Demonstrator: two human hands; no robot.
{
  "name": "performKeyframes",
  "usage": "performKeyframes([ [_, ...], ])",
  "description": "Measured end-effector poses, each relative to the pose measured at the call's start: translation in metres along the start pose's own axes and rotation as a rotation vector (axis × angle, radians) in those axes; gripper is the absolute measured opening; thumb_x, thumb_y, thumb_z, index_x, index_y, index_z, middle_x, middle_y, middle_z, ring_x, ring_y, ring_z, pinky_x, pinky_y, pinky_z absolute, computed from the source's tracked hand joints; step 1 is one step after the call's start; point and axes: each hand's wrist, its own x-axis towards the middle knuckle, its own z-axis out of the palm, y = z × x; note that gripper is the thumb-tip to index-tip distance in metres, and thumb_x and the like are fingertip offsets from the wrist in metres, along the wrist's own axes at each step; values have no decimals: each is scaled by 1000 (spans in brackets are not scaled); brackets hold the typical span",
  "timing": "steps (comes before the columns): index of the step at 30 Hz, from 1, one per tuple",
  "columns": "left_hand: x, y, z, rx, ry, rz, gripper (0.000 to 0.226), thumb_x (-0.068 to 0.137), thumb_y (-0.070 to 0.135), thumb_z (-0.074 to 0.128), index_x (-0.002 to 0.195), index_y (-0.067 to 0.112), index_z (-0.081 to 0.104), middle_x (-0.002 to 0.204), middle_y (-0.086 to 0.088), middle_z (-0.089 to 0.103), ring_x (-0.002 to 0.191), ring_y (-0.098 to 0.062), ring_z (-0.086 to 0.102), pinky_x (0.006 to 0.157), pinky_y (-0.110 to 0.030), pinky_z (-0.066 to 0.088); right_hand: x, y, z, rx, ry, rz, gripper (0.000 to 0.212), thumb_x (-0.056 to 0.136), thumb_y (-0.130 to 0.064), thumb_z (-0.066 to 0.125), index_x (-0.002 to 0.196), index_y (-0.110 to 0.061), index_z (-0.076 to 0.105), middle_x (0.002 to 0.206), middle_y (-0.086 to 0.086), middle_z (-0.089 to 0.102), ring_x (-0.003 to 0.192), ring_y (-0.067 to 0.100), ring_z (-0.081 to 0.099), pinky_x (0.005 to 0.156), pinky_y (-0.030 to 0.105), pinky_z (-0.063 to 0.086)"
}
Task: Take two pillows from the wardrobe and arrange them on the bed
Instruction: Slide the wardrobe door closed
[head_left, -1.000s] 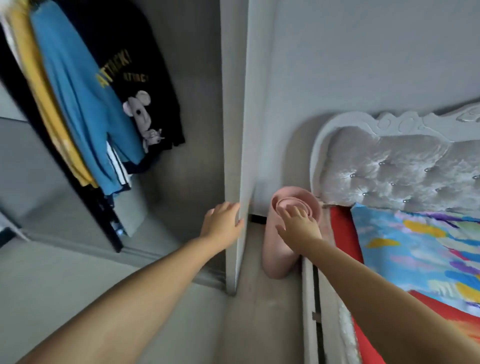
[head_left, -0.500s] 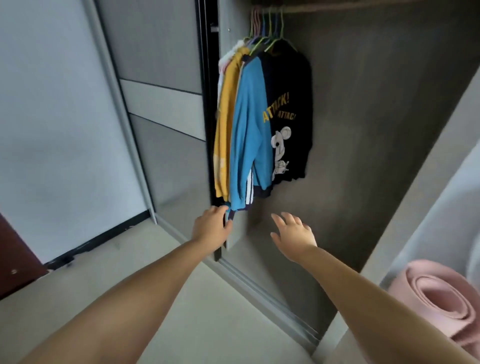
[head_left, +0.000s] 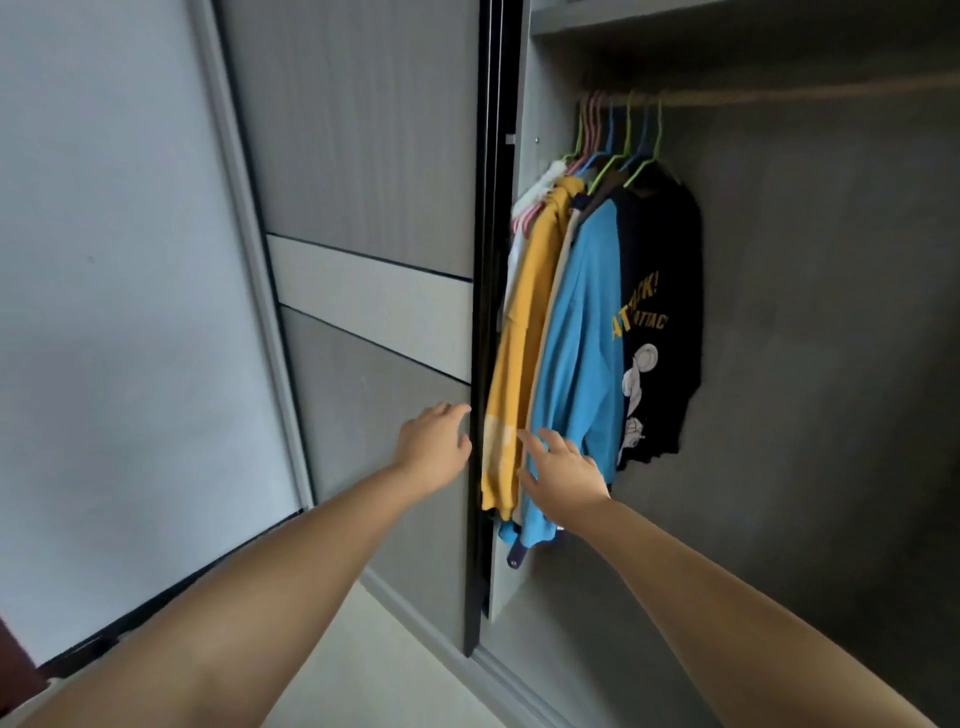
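Observation:
The grey wardrobe (head_left: 810, 322) stands open on its right half, and no pillow shows inside it. Its sliding door (head_left: 363, 182) covers the left half, with a black edge running down the middle. My left hand (head_left: 434, 449) is at that black door edge, fingers spread and holding nothing. My right hand (head_left: 563, 478) reaches in front of the hanging clothes, fingers apart, touching or just short of the yellow and blue shirts. The bed is out of view.
Several shirts hang on coloured hangers from a rail: a yellow shirt (head_left: 519, 353), a blue shirt (head_left: 576, 353) and a black printed shirt (head_left: 660, 332). A white wall (head_left: 119, 312) lies left of the wardrobe. Pale floor (head_left: 374, 675) runs along the bottom track.
My view swung left from the bed and the pink rolled mat to the wardrobe. Both hands moved from the wardrobe's side panel and the mat up to the door edge and the hanging clothes.

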Motion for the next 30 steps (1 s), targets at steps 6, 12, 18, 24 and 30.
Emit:
performKeyframes([
  [6, 114, -34, 2, 61, 6, 79, 49, 89, 15, 44, 138, 14, 40, 142, -5, 46, 129, -23, 44, 103, -36, 37, 127, 3, -5, 85, 56, 4, 56, 100, -30, 38, 151, -19, 19, 156, 3, 22, 141, 25, 26, 103, 44, 43],
  [12, 212, -70, 1, 88, 75, 140, 69, 90, 15, 46, 150, 16, 13, 160, -4, 9, 147, -19, 11, 118, -43, 20, 231, -28, -10, 380, 210, 87, 70, 98, -31, 48, 154, -17, 8, 158, 7, 20, 143, 24, 29, 110, 39, 41],
  [18, 288, -82, 8, 68, 226, 298, 97, 80, -4, 51, 149, 28, -8, 159, -1, -19, 146, -18, -17, 117, -51, 0, 297, -42, -16, 561, 374, 292, 74, 96, -23, 51, 153, -12, 5, 152, 18, 32, 127, 30, 50, 99, 38, 49],
  [24, 309, -95, 23, 1, 362, 469, 97, 74, -12, 51, 150, 27, 6, 160, -4, -11, 146, -20, -13, 113, -58, -4, 303, -45, -12, 553, 448, 383, 67, 91, -23, 54, 148, -9, 21, 118, 15, 63, 93, 27, 66, 76, 41, 58],
  [30, 304, -86, 25, -117, 369, 484, 94, 70, -15, 49, 149, 25, 18, 161, -3, -3, 147, -21, -7, 110, -60, -8, 306, -56, -12, 420, 507, 473, 61, 89, -20, 53, 142, -6, 29, 111, 15, 64, 93, 31, 64, 68, 40, 54],
])
